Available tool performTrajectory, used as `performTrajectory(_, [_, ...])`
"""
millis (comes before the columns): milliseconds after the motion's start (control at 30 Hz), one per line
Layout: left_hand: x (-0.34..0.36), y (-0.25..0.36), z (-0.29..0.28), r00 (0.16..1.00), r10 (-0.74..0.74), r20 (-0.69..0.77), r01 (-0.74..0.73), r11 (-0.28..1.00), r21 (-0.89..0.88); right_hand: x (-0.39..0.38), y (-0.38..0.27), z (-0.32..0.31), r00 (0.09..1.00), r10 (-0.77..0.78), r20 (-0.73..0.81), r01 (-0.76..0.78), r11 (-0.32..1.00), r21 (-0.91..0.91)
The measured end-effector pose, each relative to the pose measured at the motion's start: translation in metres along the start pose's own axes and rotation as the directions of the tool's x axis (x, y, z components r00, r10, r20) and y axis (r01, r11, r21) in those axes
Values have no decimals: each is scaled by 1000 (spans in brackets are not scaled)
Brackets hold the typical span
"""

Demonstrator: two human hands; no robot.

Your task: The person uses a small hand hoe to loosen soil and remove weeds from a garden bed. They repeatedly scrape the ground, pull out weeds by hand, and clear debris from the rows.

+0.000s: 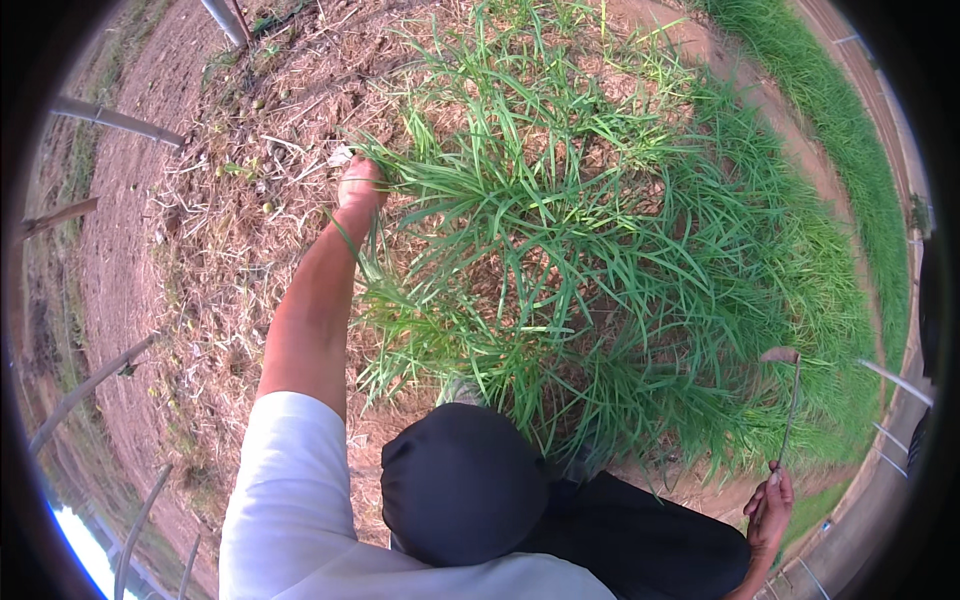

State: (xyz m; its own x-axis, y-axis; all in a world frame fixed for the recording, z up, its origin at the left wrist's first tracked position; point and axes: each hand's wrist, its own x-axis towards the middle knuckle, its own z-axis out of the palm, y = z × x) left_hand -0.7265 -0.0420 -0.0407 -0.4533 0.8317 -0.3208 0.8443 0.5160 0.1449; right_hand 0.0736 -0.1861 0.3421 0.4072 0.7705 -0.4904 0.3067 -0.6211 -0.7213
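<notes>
My left arm stretches far forward over dry straw. My left hand [362,185] is closed at the left edge of the grass clumps [500,190]. What it holds, if anything, is hidden; a small whitish scrap [341,156] lies right by its knuckles, and green blades touch it from the right. Low on the right, my right hand [770,508] grips a sickle [788,385] by its thin handle. Its short curved blade points up and leftward over the grass, apart from my left hand.
My black-clad knee [465,485] and leg [640,535] fill the lower middle. Straw mulch [230,290] covers the soil on the left. Poles [118,120] stand along the left rim. A dirt path [790,140] and another grass strip [850,130] curve along the right.
</notes>
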Motion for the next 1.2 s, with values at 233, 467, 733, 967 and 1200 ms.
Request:
performTrajectory(233, [9, 38, 27, 997, -78, -6, 72, 945, -319, -8, 3, -8, 998, 24, -58, -19, 996, 89])
performTrajectory(467, [-14, 19, 10, 989, -80, 123, 93, 990, -108, 4, 0, -3, 999, 9, -32, -7, 999, 53])
performTrajectory(733, [-130, -187, -26, 981, -170, -89, 187, 950, 249, 46, 3, 11, 995, 3, 95, -7, 999, 46])
performTrajectory(967, [-229, -193, -78, 710, -658, -251, 622, 753, -215, 53, -3, 19, 993, 14, 115, -13, 1000, -11])
performTrajectory(1200, [-253, -111, 18, 961, -218, 168, 269, 874, -405, 53, -9, 31, 992, -7, 126, 6, 1000, 9])
